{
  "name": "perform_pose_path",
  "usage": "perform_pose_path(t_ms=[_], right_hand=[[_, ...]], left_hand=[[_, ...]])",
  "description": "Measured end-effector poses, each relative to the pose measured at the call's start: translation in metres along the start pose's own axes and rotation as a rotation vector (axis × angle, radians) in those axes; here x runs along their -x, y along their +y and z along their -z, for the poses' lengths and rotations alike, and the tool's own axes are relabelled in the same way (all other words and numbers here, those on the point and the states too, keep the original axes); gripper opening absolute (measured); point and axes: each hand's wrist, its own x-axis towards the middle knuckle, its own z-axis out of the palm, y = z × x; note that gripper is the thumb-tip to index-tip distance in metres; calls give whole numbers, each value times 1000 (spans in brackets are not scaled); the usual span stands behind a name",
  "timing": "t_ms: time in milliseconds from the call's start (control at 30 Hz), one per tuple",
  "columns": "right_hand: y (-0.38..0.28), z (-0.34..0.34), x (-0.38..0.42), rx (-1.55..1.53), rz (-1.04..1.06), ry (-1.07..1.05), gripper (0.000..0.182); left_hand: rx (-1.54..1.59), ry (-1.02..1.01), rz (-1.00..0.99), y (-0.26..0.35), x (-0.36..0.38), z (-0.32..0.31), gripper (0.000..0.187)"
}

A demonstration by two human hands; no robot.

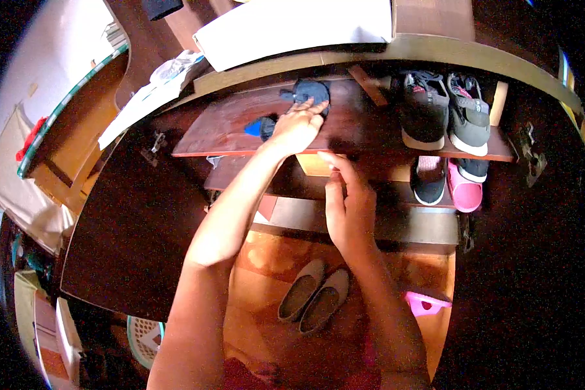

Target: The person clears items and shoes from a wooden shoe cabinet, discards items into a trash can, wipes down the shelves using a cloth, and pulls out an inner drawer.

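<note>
A dark cloth lies bunched on the upper shelf of an open cabinet. My left hand presses on it, its fingers lying over the fabric. Beside that wrist is a small dark thing with a blue part. Just in front of the shelf's edge, my right hand is raised with thumb and fingers apart, holding nothing.
Grey and black sneakers stand on the right of the upper shelf, above a pink shoe. Beige flats rest on the floor near a pink plastic item. Cabinet doors stand open on both sides.
</note>
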Motion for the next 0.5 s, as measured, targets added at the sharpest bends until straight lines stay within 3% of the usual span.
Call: perform_pose_path(t_ms=[133, 200, 267, 333, 400, 500], right_hand=[[0, 8, 6, 54, 49, -17, 25], [-1, 14, 8, 71, 53, -11, 24], [-3, 22, 10, 160, 7, -69, 22], [-9, 25, 9, 170, 0, -86, 21], [-9, 25, 9, 173, -8, -105, 21], [-9, 18, 8, 156, 81, -102, 21]], left_hand=[[78, 3, -65, -31, 10, 11, 48], [54, 6, 27, -61, 20, 19, 48], [32, -14, 288, -92, 35, 31, 49], [-183, 6, 554, -116, 57, 45, 48], [-482, 168, 639, -174, 80, 40, 47], [-421, 9, 521, -262, 77, 35, 48]])
